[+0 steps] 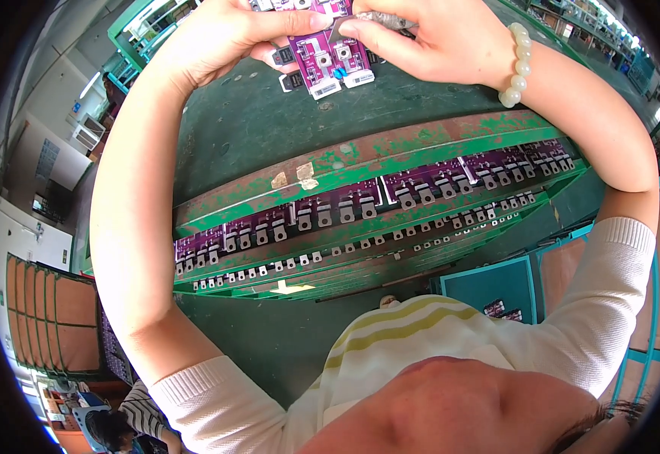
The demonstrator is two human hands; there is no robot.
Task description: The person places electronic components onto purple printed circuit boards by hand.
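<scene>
One purple board (333,57) is at the top of my view, over the far part of the green table (269,113), its upper end cut off by the picture's edge; I cannot tell whether it rests flat or is slightly raised. Two white blocks (325,89) sit along its near edge, with a small blue part (339,73) just above them, and black parts (292,82) jut out at its left side.

My left hand (243,34) is clamped on the board from the left, thumb lying across its face and fingertips beneath the thumb at the side. My right hand (428,38) is closed around a grey tool (384,20), thumb and fingers together on it, and its flat tip is over the board, close to my left thumb; I cannot tell whether it touches. A pale bead bracelet (521,66) circles my right wrist.

Nearer my body runs a green rack (330,163) with chipped paint, its tiers filled with purple boards (418,180) whose metal tabs face me. Below it on the right, a blue tray (462,286) holds a few more. At the lower left, a co-worker in a striped top (141,408) bends forward.
</scene>
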